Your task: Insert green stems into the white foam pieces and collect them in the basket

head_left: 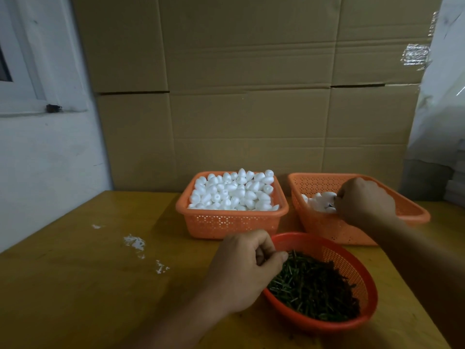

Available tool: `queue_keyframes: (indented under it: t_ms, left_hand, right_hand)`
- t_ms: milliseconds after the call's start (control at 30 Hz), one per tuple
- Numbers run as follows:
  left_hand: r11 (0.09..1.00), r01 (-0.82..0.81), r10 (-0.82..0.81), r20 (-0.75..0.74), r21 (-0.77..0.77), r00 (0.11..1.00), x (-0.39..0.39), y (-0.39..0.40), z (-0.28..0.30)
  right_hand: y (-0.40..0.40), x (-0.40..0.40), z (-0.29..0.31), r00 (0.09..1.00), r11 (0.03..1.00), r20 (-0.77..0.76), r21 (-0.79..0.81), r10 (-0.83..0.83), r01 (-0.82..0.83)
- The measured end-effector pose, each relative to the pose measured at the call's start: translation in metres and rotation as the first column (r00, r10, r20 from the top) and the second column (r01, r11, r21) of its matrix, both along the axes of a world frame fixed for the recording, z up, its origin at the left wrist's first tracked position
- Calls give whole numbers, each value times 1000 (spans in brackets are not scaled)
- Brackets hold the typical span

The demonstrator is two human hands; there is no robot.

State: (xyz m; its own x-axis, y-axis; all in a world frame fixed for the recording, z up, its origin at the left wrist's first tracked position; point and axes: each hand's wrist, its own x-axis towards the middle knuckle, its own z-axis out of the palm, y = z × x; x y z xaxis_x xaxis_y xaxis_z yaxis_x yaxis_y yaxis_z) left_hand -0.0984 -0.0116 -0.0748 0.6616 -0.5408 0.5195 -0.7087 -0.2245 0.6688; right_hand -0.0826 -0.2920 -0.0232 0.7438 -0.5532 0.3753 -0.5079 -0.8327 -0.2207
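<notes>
Left hand curled at rim of round red basket, fingertips pinching among green stems; right hand curled inside right orange basket over few foam pieces, hold unclear; full foam basket between, behind.

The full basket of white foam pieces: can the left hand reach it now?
Probably yes. The left hand is at the round basket of green stems, and the open-topped foam basket stands just behind it with nothing between.
</notes>
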Motion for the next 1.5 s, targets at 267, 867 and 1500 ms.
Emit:
queue_keyframes:
  t_ms: [267, 867, 1500]
  left_hand:
    - [1000, 4, -4, 29, 15, 1000, -2, 1, 2]
    - [987, -142, 140, 29, 70, 990, 2, 0, 1]
    - [690, -360, 249, 260, 628, 933, 153, 42, 90]
  right_hand:
    - [-1, -3, 0, 997, 999, -65, 11, -51, 52]
    - [93, -90, -10, 832, 837, 256, 121, 493, -533]
    - [101, -97, -36, 822, 819, 128, 88, 555, -566]
